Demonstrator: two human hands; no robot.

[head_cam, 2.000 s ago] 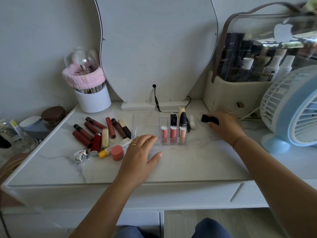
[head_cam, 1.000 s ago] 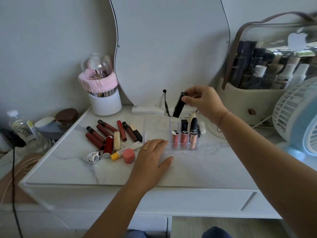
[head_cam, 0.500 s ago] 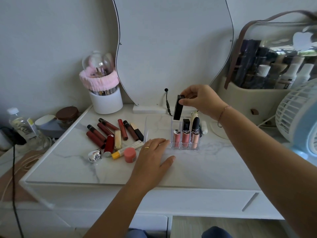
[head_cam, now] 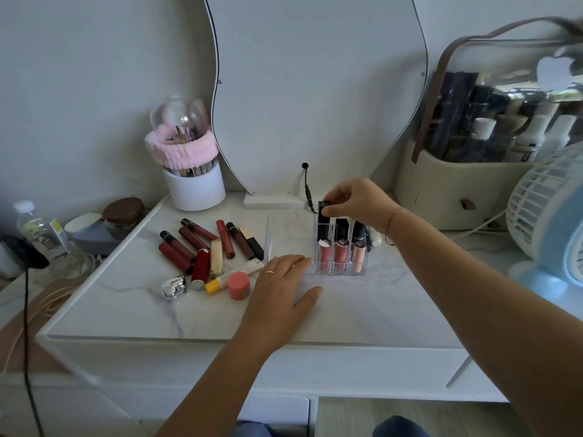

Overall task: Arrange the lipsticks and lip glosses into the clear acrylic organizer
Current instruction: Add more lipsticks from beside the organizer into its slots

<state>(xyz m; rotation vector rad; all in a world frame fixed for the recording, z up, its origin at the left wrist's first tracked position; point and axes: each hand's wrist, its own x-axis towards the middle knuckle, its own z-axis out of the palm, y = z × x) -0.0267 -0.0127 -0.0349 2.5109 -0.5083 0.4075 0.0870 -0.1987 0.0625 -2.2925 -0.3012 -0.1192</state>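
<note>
Two hands in our view, over a white marble-veined tabletop (head_cam: 362, 310) with white drawers beneath. Nearest, the left hand (head_cam: 277, 288) lies flat on the marble, fingers straight and one ringed, fingertips at the front edge of the clear acrylic organizer (head_cam: 284, 244). Left of it we note a loose heap of lipsticks and glosses (head_cam: 202, 244), a pink round pot (head_cam: 238, 285) and a small silver piece (head_cam: 173, 287). Three pink glosses (head_cam: 340, 252) stand in the organizer's front row. Behind them the right hand (head_cam: 356, 203) pinches the top of a black lipstick (head_cam: 322, 220), which stands upright with its foot in the left slot of the next row. Farther back are a wavy mirror (head_cam: 315, 89) on a grey wall, a white cup (head_cam: 194, 187) banded in pink, a cream cosmetics case (head_cam: 457, 190) and a pale blue fan (head_cam: 549, 209) at right.

Half a second ago we had the black lipstick tilted above the organizer; now it is down in the slot. The left hand is unmoved.

Writing: an apple-shaped sticker (head_cam: 555, 69) on the case lid. The water bottle (head_cam: 41, 231) label is too blurred for us to read.
</note>
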